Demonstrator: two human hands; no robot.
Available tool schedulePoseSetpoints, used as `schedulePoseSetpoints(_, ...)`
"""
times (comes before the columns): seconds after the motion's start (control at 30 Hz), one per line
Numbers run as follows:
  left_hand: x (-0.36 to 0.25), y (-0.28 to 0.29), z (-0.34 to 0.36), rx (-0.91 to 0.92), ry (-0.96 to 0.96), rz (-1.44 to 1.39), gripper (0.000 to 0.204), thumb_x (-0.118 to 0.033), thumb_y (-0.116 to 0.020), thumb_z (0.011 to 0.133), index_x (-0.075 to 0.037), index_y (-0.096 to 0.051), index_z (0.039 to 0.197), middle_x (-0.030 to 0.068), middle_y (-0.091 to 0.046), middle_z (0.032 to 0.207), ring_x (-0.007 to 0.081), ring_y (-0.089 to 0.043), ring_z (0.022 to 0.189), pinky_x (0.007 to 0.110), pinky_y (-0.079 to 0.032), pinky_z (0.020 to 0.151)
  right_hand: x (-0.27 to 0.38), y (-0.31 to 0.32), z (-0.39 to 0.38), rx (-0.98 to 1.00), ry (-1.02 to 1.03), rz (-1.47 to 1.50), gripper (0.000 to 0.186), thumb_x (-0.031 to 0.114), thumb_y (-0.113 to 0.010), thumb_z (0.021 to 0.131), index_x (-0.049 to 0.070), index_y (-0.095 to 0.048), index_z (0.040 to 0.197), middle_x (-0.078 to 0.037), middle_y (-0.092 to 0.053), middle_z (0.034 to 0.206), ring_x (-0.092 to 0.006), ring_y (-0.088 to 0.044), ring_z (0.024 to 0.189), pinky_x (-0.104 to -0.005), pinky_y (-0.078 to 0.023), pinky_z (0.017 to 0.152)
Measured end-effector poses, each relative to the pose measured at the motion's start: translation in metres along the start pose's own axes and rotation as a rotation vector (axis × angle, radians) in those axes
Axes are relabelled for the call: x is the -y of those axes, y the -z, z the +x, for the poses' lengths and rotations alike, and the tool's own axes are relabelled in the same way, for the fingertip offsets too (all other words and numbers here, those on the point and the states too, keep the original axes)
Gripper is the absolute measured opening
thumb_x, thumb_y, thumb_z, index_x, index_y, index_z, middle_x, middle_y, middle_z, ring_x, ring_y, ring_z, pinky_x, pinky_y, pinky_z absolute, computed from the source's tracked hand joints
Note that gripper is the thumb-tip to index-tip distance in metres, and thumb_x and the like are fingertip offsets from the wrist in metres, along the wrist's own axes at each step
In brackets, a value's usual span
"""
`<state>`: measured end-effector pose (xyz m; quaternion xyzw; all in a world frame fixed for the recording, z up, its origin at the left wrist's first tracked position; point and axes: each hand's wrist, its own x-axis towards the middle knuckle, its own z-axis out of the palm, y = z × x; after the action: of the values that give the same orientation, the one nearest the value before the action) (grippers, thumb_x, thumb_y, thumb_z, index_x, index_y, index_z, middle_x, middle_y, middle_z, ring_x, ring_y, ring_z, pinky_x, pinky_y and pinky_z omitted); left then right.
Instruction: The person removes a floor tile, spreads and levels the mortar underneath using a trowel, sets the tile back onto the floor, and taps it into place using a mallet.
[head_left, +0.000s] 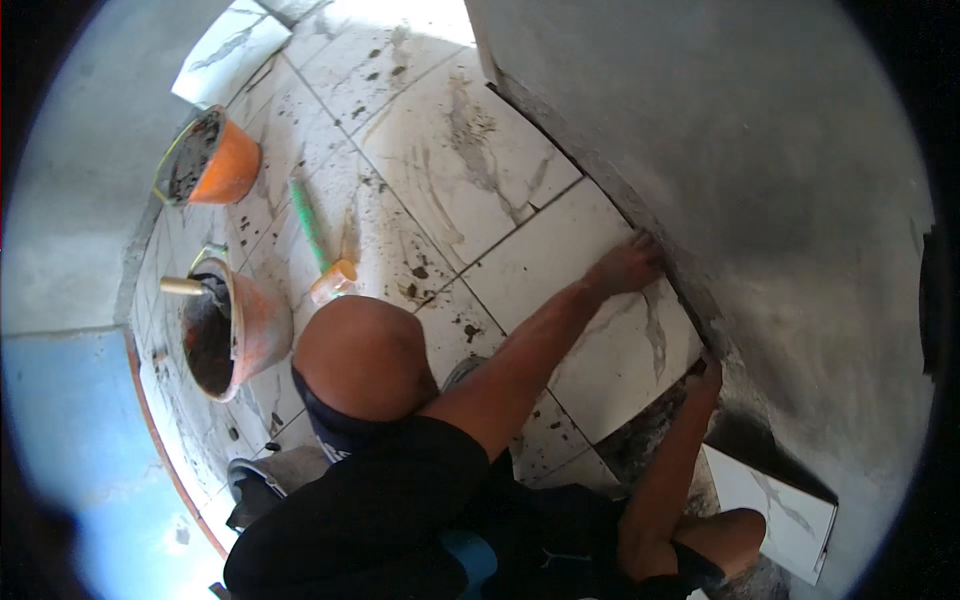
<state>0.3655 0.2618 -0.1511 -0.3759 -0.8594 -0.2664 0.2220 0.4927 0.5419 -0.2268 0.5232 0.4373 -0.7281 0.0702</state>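
A large white marbled floor tile [560, 275] lies beside the grey wall, with a dark gap along its wall-side edge. My left hand [630, 262] bends its fingers over that edge near the far end. At the tile's near corner by the wall, my right hand [708, 375] grips the edge; its fingertips are partly hidden. Below this corner dark mortar [645, 435] shows. A mallet [318, 235] with a green handle and an orange-and-clear head rests on the tiled floor to the left, apart from both hands.
An orange bucket [228, 165] of grey mortar stands far left. Nearer is a second bucket [262, 320] with a wooden-handled trowel [185, 286] in it. A loose tile [770, 500] lies near my right knee [735, 540]. The wall [740, 180] bounds the right side. Mortar crumbs dot the floor.
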Motion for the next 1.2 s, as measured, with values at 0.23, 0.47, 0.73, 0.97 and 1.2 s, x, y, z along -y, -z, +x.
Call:
schedulePoseSetpoints(0.23, -0.031, -0.023, 0.037, 0.084, -0.021, 0.016, 0.022, -0.024, -0.062, 0.076, -0.006, -0.066, 0.087, 0.0119, -0.052, 0.105, 0.0297, -0.046, 0.106, 0.040, -0.039, 0.097, 0.047, 0.034, -0.037, -0.061, 0.178, 0.166, 0.033, 0.005, -0.053, 0.083, -0.002, -0.049, 0.115, -0.015, -0.053, 0.114, -0.0301, -0.051, 0.105, -0.0433, -0.040, 0.088)
schedulePoseSetpoints(0.47, -0.018, -0.006, 0.022, 0.080, 0.044, 0.007, 0.029, -0.031, -0.058, 0.081, -0.005, -0.067, 0.087, 0.0155, -0.052, 0.107, 0.0303, -0.048, 0.102, 0.040, -0.037, 0.097, 0.043, -0.034, -0.090, -0.422, 0.281, -0.381, 0.038, 0.021, -0.061, 0.081, 0.001, -0.054, 0.112, -0.011, -0.058, 0.108, -0.0308, -0.055, 0.097, -0.0439, -0.042, 0.085)
schedulePoseSetpoints(0.73, -0.040, -0.013, 0.052, 0.241, -0.016, 0.004, 0.032, -0.033, -0.055, 0.084, -0.003, -0.065, 0.090, 0.0139, -0.053, 0.107, 0.0309, -0.048, 0.103, 0.040, -0.040, 0.092, 0.047, 0.060, 0.038, -0.096, 0.856, -0.455, 0.037, 0.025, -0.057, 0.084, 0.000, -0.056, 0.112, -0.013, -0.058, 0.110, -0.0308, -0.054, 0.100, -0.0397, -0.043, 0.085)
schedulePoseSetpoints(0.97, -0.011, -0.002, 0.014, 0.233, 0.045, 0.039, 0.032, -0.033, -0.055, 0.084, -0.003, -0.065, 0.089, 0.0136, -0.052, 0.110, 0.0300, -0.047, 0.103, 0.041, -0.035, 0.098, 0.041, -0.020, -0.049, -0.196, 0.172, -0.238, 0.041, 0.015, -0.061, 0.082, 0.000, -0.051, 0.118, -0.014, -0.054, 0.117, -0.0271, -0.051, 0.105, -0.0376, -0.041, 0.089)
schedulePoseSetpoints(1.2, -0.024, -0.004, 0.028, 0.295, 0.050, 0.072, 0.033, -0.034, -0.051, 0.086, -0.004, -0.066, 0.092, 0.0143, -0.052, 0.111, 0.0295, -0.046, 0.106, 0.041, -0.033, 0.100, 0.055, -0.006, -0.048, -0.267, 0.296, -0.257, 0.035, 0.015, -0.063, 0.080, 0.001, -0.055, 0.111, -0.011, -0.055, 0.108, -0.0233, -0.049, 0.088, -0.0375, -0.039, 0.076)
